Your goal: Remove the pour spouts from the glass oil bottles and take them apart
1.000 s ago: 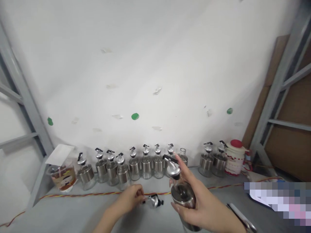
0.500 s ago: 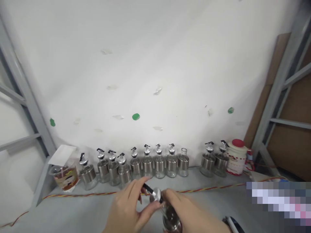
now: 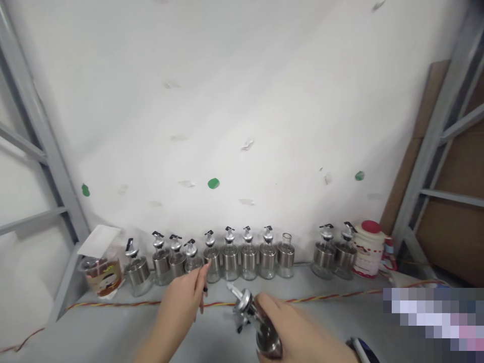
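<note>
Left hand has left the pourer; right hand still grips bottle.

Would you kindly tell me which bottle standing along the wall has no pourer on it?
The bottle just left of the row's wide gap: its glass neck is bare, while all the others there wear silver pourers.

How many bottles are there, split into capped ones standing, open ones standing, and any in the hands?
Capped bottles standing: 10
Open bottle standing: 1
Held bottle in the right hand: 1
Total: 12
</note>
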Available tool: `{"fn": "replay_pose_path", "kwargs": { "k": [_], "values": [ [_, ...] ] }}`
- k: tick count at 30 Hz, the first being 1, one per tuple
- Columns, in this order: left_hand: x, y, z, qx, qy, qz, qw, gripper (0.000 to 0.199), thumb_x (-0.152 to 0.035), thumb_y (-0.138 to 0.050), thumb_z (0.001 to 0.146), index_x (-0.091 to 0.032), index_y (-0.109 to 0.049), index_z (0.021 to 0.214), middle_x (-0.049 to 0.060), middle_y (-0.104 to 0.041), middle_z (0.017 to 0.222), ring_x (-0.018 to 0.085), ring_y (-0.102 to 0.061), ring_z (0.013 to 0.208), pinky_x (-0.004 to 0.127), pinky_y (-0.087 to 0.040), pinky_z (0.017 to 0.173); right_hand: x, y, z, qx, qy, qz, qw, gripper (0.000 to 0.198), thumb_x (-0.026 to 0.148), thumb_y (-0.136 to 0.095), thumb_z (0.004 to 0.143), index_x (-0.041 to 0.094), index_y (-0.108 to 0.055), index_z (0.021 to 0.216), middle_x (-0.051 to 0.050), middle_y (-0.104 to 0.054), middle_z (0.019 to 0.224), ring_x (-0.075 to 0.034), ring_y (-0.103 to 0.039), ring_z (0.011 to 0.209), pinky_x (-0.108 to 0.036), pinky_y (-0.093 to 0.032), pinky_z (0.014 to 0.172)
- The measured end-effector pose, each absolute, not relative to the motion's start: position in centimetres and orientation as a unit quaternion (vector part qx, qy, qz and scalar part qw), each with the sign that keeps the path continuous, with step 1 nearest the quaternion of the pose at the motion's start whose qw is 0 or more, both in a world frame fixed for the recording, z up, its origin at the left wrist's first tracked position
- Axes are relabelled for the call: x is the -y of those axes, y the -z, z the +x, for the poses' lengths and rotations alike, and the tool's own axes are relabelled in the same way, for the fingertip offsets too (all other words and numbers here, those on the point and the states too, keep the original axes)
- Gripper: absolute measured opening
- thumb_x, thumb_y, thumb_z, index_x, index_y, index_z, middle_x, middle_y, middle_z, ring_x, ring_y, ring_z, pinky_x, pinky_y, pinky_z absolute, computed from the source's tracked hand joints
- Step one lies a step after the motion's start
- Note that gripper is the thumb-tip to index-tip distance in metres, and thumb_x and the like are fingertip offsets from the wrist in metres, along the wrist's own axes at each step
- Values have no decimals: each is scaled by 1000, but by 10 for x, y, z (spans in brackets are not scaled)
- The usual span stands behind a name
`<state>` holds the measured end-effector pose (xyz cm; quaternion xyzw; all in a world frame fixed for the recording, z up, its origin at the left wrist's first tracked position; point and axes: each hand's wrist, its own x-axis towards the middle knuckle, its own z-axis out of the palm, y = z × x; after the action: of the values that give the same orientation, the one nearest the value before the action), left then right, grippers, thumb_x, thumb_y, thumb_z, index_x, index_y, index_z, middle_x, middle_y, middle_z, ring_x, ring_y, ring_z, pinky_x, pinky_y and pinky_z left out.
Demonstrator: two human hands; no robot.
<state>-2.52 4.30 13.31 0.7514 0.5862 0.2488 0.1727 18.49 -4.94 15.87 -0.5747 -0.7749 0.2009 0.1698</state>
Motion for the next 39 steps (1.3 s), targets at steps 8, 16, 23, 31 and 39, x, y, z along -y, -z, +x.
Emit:
{"fn": "replay_pose_path", "kwargs": {
  "k": [8,16,23,31,39],
  "values": [
    [-83,-47,-4,-584,-170,761,223,38,-41,-51,76,-19,-47,45,-3,-46,34,18,-54,38,23,-34,43,33,-153,201,758,-188,-539,314,22,11,-52,61,22,-40,77,4,-49,72,-13,-46,65,-22,-32,57],
    [-51,-117,-4,-502,-302,767,261,41,-47,-33,86,-19,-64,86,5,-68,76,18,-63,73,25,-44,62,38,-158,197,739,-269,-510,349,24,9,-54,62,20,-44,82,5,-49,73,-12,-46,64,-20,-35,57],
    [-2,-152,14,-270,-440,606,605,26,-25,-73,63,-23,-69,89,5,-68,102,20,-61,92,28,-45,82,47,-163,187,725,-417,-442,325,43,9,-63,58,18,-52,98,3,-55,84,-13,-49,74,-21,-39,65],
    [13,-156,19,-312,-491,589,561,24,-30,-72,64,-22,-70,87,5,-70,90,18,-61,82,24,-47,75,48,-163,184,729,-424,-403,355,65,8,-62,59,22,-46,120,0,-57,98,-17,-52,91,-27,-35,87],
    [15,-147,22,-378,-512,614,467,27,-35,-70,65,-23,-68,88,3,-69,92,20,-60,88,26,-46,82,47,-160,185,732,-336,-489,334,50,7,-57,56,22,-53,103,-1,-55,91,-18,-52,80,-26,-40,74]
  ]
}}
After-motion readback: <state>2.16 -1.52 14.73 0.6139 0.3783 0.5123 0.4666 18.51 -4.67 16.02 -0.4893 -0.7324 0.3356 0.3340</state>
